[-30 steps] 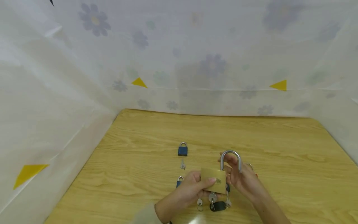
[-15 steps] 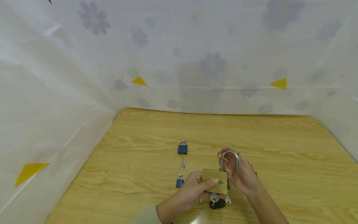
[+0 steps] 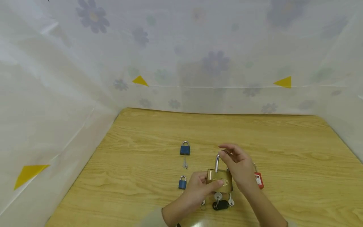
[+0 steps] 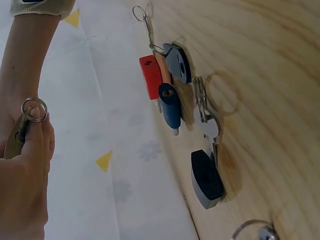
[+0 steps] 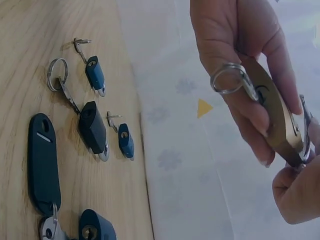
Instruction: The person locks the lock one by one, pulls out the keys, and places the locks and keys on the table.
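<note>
My left hand (image 3: 195, 190) grips a large brass padlock (image 3: 224, 186), its thumb lying across the front face. A key (image 3: 218, 196) hangs at the underside of the padlock; its split ring (image 5: 229, 78) shows in the right wrist view. Fingers of my right hand (image 3: 241, 170) pinch the top of the steel shackle (image 3: 217, 163), which stands up over the body. The far leg of the shackle is hidden behind that hand. Seen from the left wrist, the left hand (image 4: 27, 192) fills the lower left and little of the padlock (image 4: 14, 140) shows.
Two blue padlocks (image 3: 185, 149) stand left of the hands, with a small key (image 3: 185, 164) between them. A red padlock (image 3: 258, 180) sits at the right. Below lie a black key tag (image 3: 220, 205) and another key (image 3: 231, 200). A dark padlock (image 5: 93, 129) appears in the right wrist view.
The shackle has swung from the right to over the brass body. My right hand has turned and come onto its top. The padlock has tilted slightly in my left hand.
</note>
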`<state>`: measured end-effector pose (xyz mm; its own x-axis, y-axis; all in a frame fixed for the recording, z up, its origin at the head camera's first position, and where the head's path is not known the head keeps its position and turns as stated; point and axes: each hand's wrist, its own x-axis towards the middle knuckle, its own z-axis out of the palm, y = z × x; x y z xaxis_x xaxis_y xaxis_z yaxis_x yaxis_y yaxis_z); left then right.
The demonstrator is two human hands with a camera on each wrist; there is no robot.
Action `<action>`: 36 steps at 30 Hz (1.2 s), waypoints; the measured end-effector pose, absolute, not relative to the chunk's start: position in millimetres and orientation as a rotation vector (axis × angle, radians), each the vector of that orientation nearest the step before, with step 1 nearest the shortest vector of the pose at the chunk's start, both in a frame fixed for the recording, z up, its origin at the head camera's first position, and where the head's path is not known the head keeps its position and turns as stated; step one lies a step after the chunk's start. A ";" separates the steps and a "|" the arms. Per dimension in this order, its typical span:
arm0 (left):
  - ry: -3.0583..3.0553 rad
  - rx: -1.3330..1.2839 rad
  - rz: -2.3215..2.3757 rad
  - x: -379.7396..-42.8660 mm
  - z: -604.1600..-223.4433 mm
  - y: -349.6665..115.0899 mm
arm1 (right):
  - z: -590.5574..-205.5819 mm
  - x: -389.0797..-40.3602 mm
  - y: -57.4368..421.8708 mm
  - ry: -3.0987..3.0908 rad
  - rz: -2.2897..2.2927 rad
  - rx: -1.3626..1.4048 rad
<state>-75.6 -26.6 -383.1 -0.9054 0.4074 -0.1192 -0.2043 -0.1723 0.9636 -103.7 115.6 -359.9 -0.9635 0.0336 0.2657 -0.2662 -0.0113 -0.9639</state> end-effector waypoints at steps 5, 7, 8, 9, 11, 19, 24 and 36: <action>1.746 0.292 2.128 -77.7 -380.7 -24.3 | -355.6 -104.1 106.8 -2.039 1.823 0.252; 1.756 0.297 2.131 -78.1 -380.7 -23.4 | -355.3 -104.7 105.2 -2.022 1.787 0.255; 1.757 0.292 2.131 -78.1 -380.6 -23.1 | -355.3 -104.9 104.7 -2.014 1.783 0.257; 1.759 0.286 2.130 -78.2 -380.6 -22.9 | -355.5 -105.2 104.5 -2.012 1.779 0.258; 1.766 0.271 2.121 -78.6 -380.4 -22.6 | -355.8 -105.7 104.3 -2.017 1.777 0.246; 1.721 0.178 2.094 -80.7 -381.3 -21.4 | -358.8 -108.7 102.3 -2.003 1.906 0.090; 1.698 0.194 2.105 -80.4 -383.9 -20.7 | -357.4 -108.7 99.2 -1.920 2.056 0.016; 1.757 0.282 2.061 -76.9 -382.1 -23.9 | -361.9 -106.6 95.9 -1.725 2.256 0.046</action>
<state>-76.9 -23.9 -382.1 -0.8930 0.4359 -0.1125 -0.1800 -0.1167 0.9767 -106.6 95.9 -361.9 -0.9544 0.2169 0.2053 -0.2550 -0.2341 -0.9382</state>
